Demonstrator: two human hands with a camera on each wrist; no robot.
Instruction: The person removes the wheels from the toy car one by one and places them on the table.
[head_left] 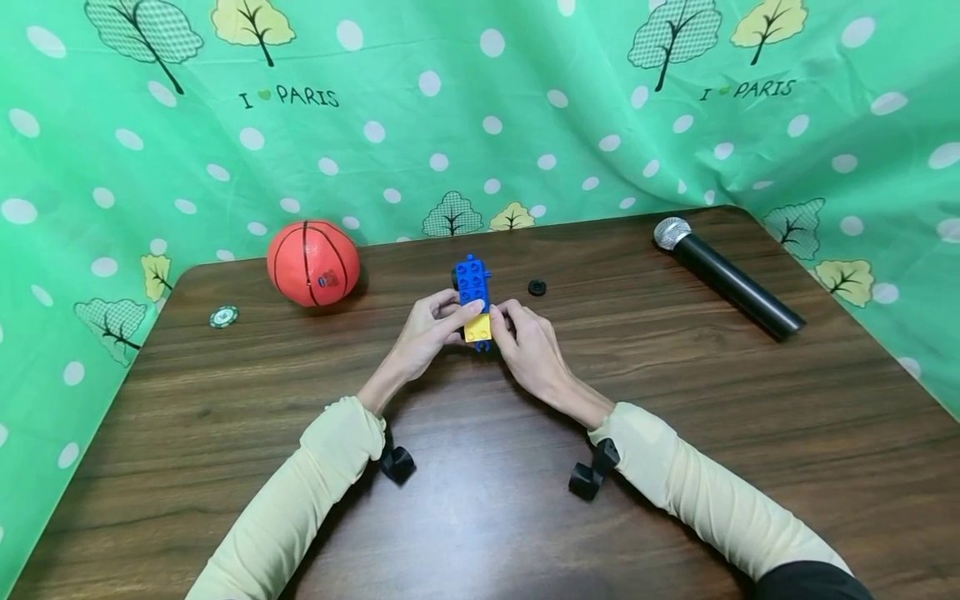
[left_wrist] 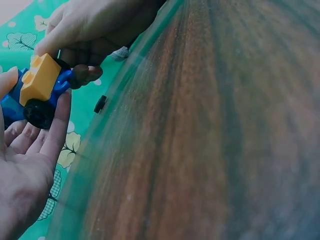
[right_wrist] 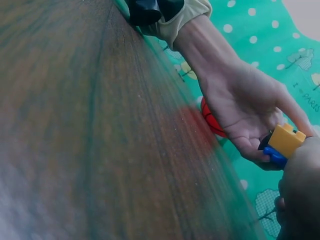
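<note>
A toy car point(head_left: 472, 287) built of blue and yellow bricks is held just above the table between both hands. The left hand point(head_left: 427, 333) grips it from the left, thumb on top and fingers underneath. At the car's right side, beside the yellow brick point(left_wrist: 40, 80), the right hand point(head_left: 531, 346) pinches a black wheel, mostly hidden by its fingers. Another black wheel point(left_wrist: 39, 114) sits on the car's left side near the yellow end. A blue peg shows bare on the right near the far end. Beyond the right hand, a loose black wheel point(head_left: 537, 287) lies on the table.
On the brown wooden table point(head_left: 480, 500), a red toy basketball point(head_left: 313, 263) and a green-white poker chip point(head_left: 223, 317) lie at left. A black microphone point(head_left: 727, 279) lies at right. A green patterned cloth point(head_left: 465, 100) hangs behind.
</note>
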